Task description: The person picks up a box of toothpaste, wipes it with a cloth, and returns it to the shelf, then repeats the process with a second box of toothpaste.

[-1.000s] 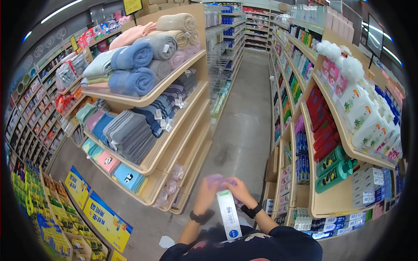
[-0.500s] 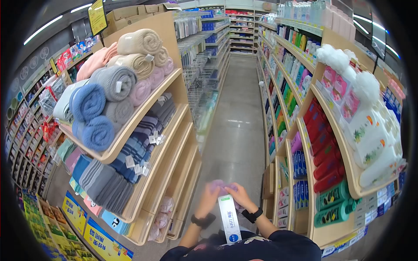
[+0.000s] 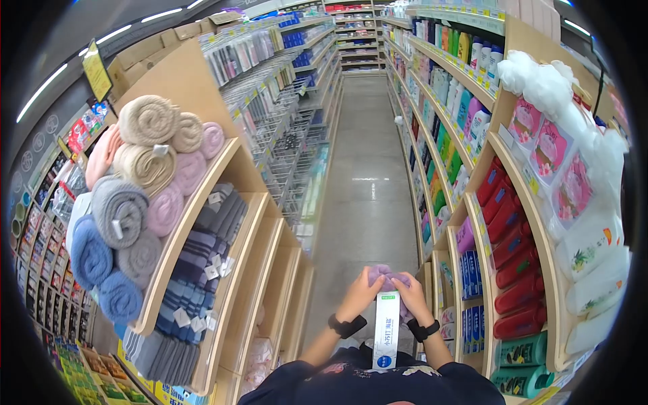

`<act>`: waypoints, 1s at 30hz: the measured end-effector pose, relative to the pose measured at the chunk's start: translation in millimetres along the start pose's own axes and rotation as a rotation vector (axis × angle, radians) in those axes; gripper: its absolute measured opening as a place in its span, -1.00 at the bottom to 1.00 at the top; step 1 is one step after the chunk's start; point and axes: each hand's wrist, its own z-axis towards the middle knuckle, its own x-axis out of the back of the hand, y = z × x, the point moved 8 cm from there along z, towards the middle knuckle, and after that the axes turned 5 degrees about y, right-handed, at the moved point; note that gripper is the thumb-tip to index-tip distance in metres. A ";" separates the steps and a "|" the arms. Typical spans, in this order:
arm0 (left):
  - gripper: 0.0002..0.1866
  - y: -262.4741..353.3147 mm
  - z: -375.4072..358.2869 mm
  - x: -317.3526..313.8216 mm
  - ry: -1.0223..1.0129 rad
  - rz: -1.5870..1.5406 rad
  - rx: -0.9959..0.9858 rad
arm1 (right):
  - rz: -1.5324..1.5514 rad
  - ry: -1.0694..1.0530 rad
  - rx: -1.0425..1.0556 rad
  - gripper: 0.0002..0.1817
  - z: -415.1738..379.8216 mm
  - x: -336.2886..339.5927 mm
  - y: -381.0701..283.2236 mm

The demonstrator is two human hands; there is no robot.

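My left hand and my right hand are close together in front of my body, a dark band on each wrist. Between them is a soft, bunched purple cloth, pinched by the fingers of both. Some of its fabric hangs down beside my right hand. A long white toothpaste box, with a green patch at its top and a blue round mark at its bottom, stands lengthwise between my wrists. Its upper end lies just under the cloth, its lower end against my dark shirt. What supports the box is hidden.
On the left, a wooden shelf bears rolled towels and folded striped towels. To the right stand red bottles, green bottles and white fluffy puffs on shelving. A grey floor aisle runs ahead between shelves of bottles and packets.
My view has shifted forward, and the shelves on both sides look nearer. My hands, the purple cloth and the box sit further right in view. Both hands still hold the cloth.
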 end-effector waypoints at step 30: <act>-0.64 -83.4 451.6 70.0 -0.097 -0.109 0.016 | -0.066 0.086 0.050 -0.79 446.2 -108.1 -8.9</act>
